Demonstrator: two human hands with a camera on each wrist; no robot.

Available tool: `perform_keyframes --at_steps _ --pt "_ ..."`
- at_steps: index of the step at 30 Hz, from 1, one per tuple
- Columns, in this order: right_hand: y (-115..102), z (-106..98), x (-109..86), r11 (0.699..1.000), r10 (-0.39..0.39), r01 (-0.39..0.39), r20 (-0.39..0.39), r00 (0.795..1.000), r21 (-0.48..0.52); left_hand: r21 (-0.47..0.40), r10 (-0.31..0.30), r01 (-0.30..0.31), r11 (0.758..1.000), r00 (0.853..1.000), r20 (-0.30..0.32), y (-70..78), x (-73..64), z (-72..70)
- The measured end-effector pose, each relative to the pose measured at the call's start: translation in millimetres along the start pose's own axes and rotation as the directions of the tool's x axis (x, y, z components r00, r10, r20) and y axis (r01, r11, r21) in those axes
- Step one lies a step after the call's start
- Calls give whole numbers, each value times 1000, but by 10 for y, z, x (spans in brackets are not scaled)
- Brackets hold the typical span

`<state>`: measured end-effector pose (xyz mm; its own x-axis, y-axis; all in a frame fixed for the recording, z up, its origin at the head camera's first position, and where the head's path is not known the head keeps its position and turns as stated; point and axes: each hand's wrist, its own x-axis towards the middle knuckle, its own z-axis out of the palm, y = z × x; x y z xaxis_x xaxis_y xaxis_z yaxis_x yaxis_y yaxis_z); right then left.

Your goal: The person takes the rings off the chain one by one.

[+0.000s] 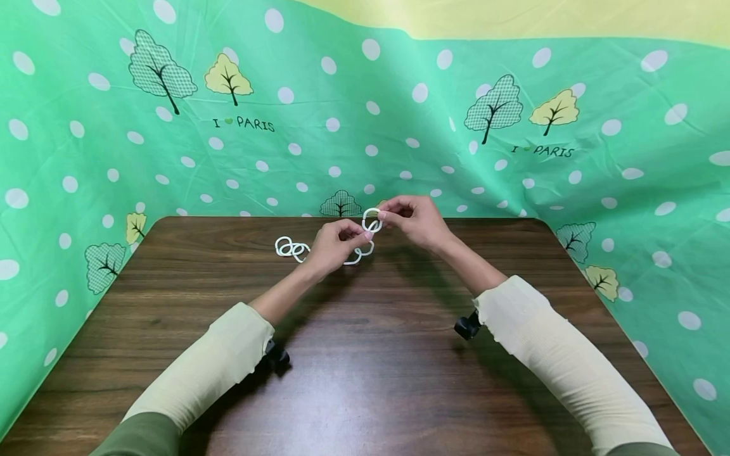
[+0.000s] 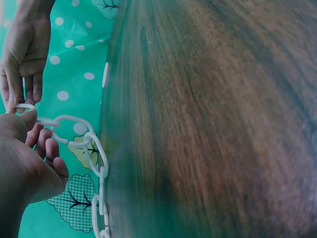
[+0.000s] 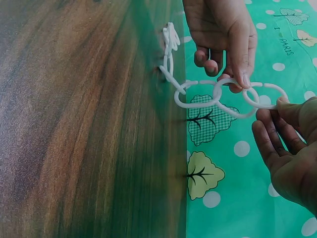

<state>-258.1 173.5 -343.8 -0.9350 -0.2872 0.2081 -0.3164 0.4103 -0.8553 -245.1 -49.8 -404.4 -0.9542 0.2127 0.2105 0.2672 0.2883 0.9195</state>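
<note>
A chain of white plastic links [image 3: 198,105] runs from the tabletop up to both hands. My right hand [image 1: 419,220] pinches the end link [image 3: 283,93] between thumb and fingers; a small gap shows in that link's side in the right wrist view. Just left of it, my left hand [image 1: 335,247] grips the neighbouring link [image 3: 237,115] with thumb and forefinger, its other fingers loosely bent. From there the chain droops, and its far end [image 1: 283,254] lies bunched on the table left of the left hand. Part of the chain is hidden behind that hand in the head view.
Both hands are near the back edge of a dark wood-grain table [image 1: 365,354]. A green dotted cloth [image 1: 308,152] printed with trees hangs behind and at both sides. Black wrist cameras [image 1: 467,326] are strapped under the cream sleeves [image 1: 530,323].
</note>
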Motion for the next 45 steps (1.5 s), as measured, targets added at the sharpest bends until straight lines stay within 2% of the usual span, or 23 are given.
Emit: perform_keyframes --at_steps 8,32,37,45 --pt "-7 1 -13 997 -18 19 20 1000 -70 39 -2 3 999 1000 -13 -2 -1 5" --pt "-25 49 -37 992 -89 94 64 994 -83 45 -9 10 999 999 -41 48 -33 5" --pt "-20 63 -39 993 -86 91 60 994 -74 45 -9 11 999 999 -43 36 -18 1" --pt "-23 67 -21 996 -52 56 53 997 -70 14 36 -35 999 999 -30 21 -3 3"
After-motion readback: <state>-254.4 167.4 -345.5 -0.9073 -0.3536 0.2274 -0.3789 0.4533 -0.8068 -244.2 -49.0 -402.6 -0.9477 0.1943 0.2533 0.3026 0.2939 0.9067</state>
